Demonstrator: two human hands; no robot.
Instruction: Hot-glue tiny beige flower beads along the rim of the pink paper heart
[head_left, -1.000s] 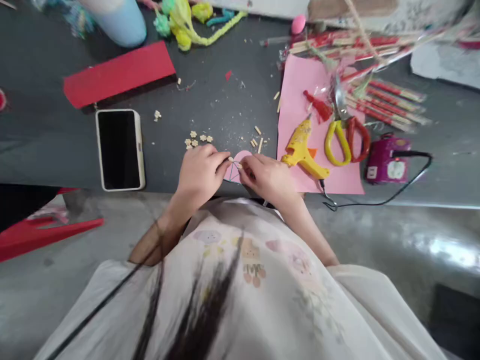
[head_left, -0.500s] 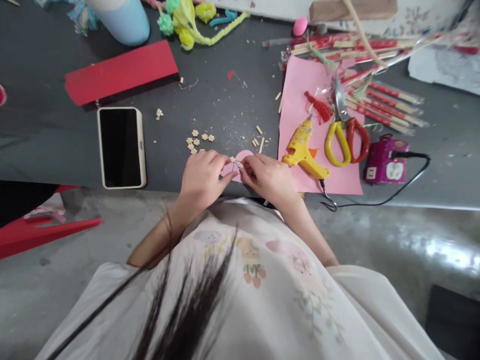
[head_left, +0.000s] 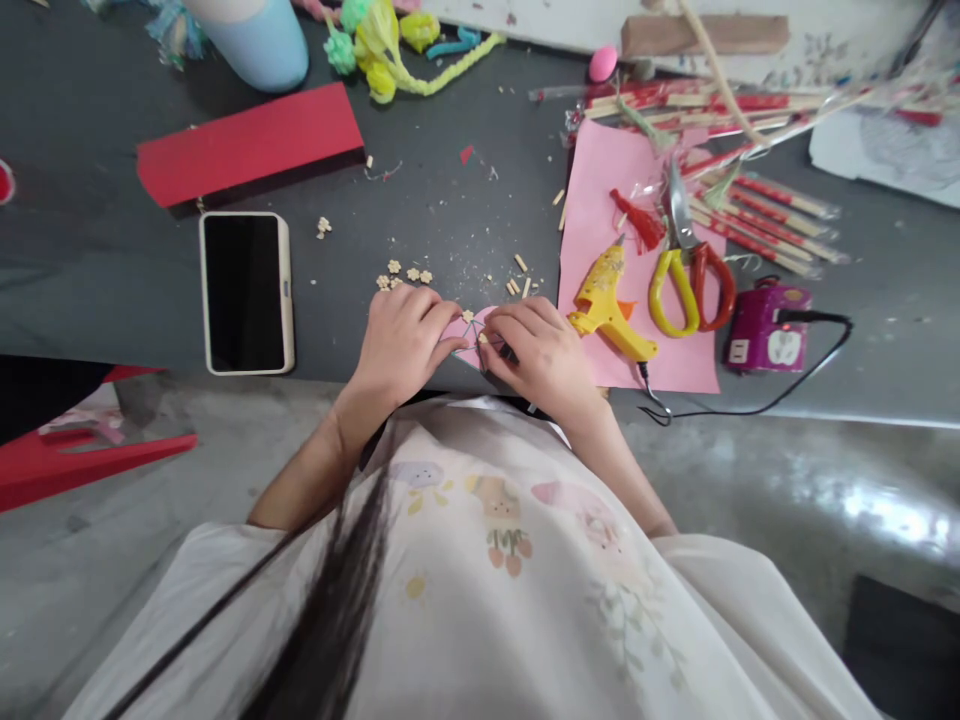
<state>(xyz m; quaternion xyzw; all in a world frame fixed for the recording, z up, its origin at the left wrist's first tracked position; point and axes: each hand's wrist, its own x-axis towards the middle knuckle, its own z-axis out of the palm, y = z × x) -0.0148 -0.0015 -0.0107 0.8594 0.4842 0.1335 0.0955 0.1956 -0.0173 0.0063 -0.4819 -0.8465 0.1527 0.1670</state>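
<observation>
1. At far left, on the dark grey tabletop (head_left: 82,180): a long bright-red box-shaped piece (head_left: 251,145), set at a slant, with a white-cased, black-screened smartphone (head_left: 244,292) just below.
2. Next rightward: a loose group of pale flower-shaped beads (head_left: 413,274), just beyond the left hand (head_left: 401,335).
3. Left hand: bends over the left side of a small pink heart-shaped piece (head_left: 462,330) crossed by dark green lines; parts thumb and forefinger there.
4. Between both hands, near the table's front edge: that heart-shaped piece, with a tiny pale flower-shaped bead (head_left: 468,316) near its top.
5. Slightly beyond: short pale rods (head_left: 513,287).
6. Right hand (head_left: 544,350): holds thumb and fingers close together at a second pale bead (head_left: 482,338); cannot tell whether pinches or only touches.
7. Farther right: a pink paper sheet (head_left: 592,190) under a yellow glue gun (head_left: 600,285) and yellow-and-red-handled metal scissors (head_left: 680,215).
8. At far right: a purple box (head_left: 750,330) with a black cord (head_left: 810,316).
</observation>
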